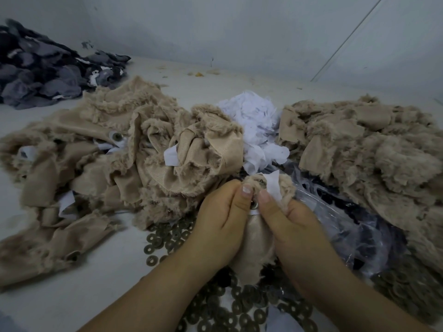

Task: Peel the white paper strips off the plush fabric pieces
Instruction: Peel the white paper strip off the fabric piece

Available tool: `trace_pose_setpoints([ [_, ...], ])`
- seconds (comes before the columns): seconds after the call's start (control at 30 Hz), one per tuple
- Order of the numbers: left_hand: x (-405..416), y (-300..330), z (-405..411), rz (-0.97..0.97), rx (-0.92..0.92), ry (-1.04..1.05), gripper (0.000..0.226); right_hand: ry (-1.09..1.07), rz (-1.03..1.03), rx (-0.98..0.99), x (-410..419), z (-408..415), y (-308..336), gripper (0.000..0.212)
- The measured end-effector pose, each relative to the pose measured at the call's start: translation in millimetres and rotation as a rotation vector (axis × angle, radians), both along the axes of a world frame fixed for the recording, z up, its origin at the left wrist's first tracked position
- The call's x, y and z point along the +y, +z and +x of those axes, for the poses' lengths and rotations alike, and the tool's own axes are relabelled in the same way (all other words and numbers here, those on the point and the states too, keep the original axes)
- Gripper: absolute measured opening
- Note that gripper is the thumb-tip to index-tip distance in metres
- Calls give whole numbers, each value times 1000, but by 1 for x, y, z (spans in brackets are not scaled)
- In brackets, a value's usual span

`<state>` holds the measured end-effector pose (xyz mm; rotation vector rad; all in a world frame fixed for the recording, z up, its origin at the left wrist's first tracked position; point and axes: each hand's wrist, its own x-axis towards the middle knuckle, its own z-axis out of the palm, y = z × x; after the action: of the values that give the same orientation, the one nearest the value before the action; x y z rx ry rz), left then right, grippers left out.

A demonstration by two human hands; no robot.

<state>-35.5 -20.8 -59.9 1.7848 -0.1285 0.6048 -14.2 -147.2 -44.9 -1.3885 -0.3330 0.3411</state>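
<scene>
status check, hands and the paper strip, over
Left hand and right hand both pinch a tan plush fabric piece. White paper strip partly lifted. Nothing blocking.

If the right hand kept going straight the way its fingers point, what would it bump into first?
Probably the heap of white paper strips, just beyond the plush piece the right hand holds. The tan plush pile lies close beside that line, and depth is unclear.

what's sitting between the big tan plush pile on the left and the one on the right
In the head view, a heap of peeled white paper strips lies between the left plush pile and the right plush pile.
</scene>
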Motion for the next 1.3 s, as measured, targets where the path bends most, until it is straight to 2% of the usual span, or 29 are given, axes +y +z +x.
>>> trace_pose_setpoints([
  [0.13, -2, -2, 0, 87, -29, 16, 50, -50, -10, -60, 2, 0, -4, 36],
  [0.33, -4, -4, 2, 155, -49, 39, 49, -169, -198, -238, 6, -4, -9, 29],
  [0.47, -7, -6, 1, 188, -66, 56, 43, -165, -265, -227, 6, -2, -9, 46],
  [0.6, -9, -5, 2, 222, -79, 88, 35, -213, -273, -236, 6, -4, -11, 45],
  [0.7, -11, -3, 1, 243, -73, 104, 27, -231, -307, -280, 6, -5, -12, 69],
  [0.77, -12, -3, 1, 240, -69, 98, 27, -245, -323, -302, 6, -4, -11, 77],
  [0.97, -13, -5, -1, 174, -83, 59, 33, -215, -284, -271, 5, -6, -9, 57],
  [1.17, -10, -4, 0, 123, -55, 35, 47, -179, -172, -167, 5, -1, -7, 22],
  [1.23, -10, -4, 1, 124, -63, 60, 45, -199, -159, -155, 4, -1, -9, 33],
  [1.3, -9, -5, 1, 132, -79, 86, 43, -202, -165, -164, 4, -2, -8, 32],
])
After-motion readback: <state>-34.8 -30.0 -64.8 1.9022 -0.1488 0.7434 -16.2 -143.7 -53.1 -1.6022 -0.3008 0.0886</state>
